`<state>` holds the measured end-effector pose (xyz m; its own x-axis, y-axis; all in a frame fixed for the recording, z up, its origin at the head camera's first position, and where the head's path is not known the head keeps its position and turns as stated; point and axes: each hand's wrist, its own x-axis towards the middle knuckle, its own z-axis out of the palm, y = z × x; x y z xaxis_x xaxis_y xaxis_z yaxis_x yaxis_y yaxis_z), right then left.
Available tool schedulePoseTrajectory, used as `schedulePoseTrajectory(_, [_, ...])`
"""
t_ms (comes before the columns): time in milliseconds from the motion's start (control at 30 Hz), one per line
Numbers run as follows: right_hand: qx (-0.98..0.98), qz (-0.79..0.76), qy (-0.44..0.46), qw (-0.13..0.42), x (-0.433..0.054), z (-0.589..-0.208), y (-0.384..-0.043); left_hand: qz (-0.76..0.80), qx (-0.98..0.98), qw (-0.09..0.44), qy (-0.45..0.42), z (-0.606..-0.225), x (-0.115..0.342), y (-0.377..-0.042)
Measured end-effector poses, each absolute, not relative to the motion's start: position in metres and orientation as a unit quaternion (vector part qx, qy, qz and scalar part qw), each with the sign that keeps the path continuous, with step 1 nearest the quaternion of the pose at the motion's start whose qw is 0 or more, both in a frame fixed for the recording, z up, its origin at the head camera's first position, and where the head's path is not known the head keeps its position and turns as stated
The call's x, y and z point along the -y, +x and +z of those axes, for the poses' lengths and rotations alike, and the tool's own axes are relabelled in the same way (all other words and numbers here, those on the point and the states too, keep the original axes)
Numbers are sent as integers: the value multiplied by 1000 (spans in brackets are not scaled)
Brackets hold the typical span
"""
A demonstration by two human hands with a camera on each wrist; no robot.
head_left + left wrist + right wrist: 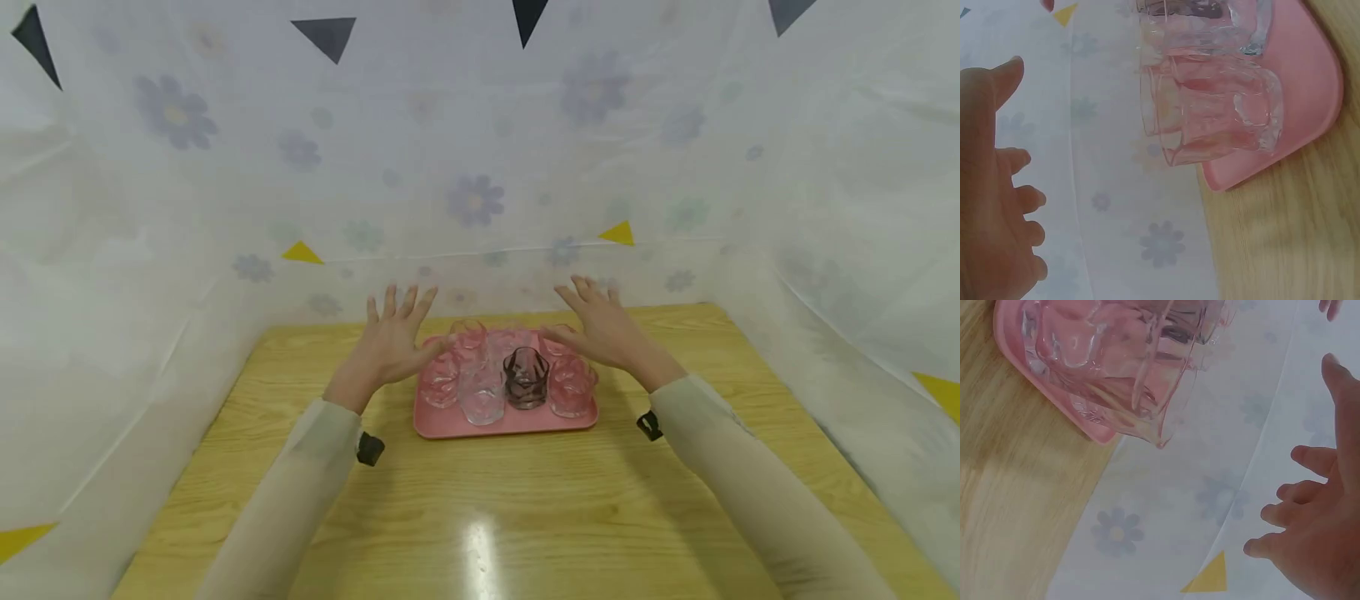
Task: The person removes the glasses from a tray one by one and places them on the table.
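A pink tray (442, 423) holds several drinking glasses. Most are clear, such as the front glass (482, 397) and the right-hand glass (572, 388); one dark grey glass (526, 379) stands among them. Above the tray's left side my left hand (390, 343) hovers with fingers spread, holding nothing. Over the right side, my right hand (606, 331) is likewise spread and holds nothing. Both wrist views show a gap between the hand and the nearest clear glass (1216, 112). The rear glasses are partly hidden behind the front ones.
The tray lies on a wood-grain table (480, 492), near its far edge. White flowered sheeting (472, 125) hangs behind the table and along both sides, with black and yellow triangles on it. A small black device (371, 449) sits at the left wrist, another black device (649, 426) at the right.
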<state>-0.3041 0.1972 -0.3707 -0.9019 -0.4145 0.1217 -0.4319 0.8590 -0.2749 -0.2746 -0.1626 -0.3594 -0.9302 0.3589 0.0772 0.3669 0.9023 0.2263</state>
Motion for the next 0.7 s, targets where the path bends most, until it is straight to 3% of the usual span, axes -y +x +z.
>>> schedulePoseTrajectory(233, [949,231,215,15,-208,-381,-292,-131,971,28,-197,-376,178,-255])
schedulePoseTrajectory(533, [923,326,184,93,-224,-409,-277,-145,970,38,-191,-404,195,-234])
schedulePoseTrajectory(700, [902,393,152,89,-232,-424,-272,-159,968,42,-190,-419,202,-223])
